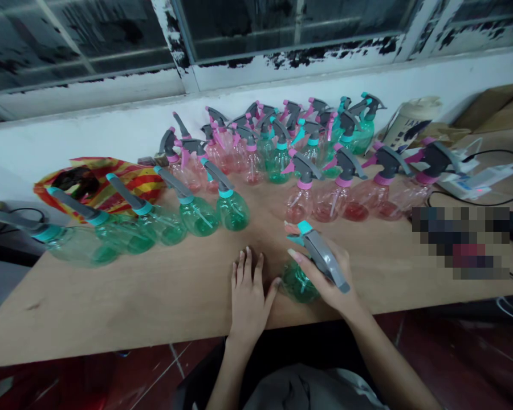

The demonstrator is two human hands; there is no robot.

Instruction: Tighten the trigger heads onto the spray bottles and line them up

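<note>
Near the front edge of the wooden table [111, 307], the fingers of the left hand [248, 290] are released and spread flat on the wood, with the thumb just beside a green plastic bottle [298, 283]. The right hand [325, 273] is grasping a grey sprayer head [322, 256] with a teal collar, fingers closed around it above this bottle. I cannot tell if head and bottle are joined. Farther back, toward the table's rear edge, are rows of green bottles [233, 210] and pink bottles [301, 202], all with sprayer heads.
</note>
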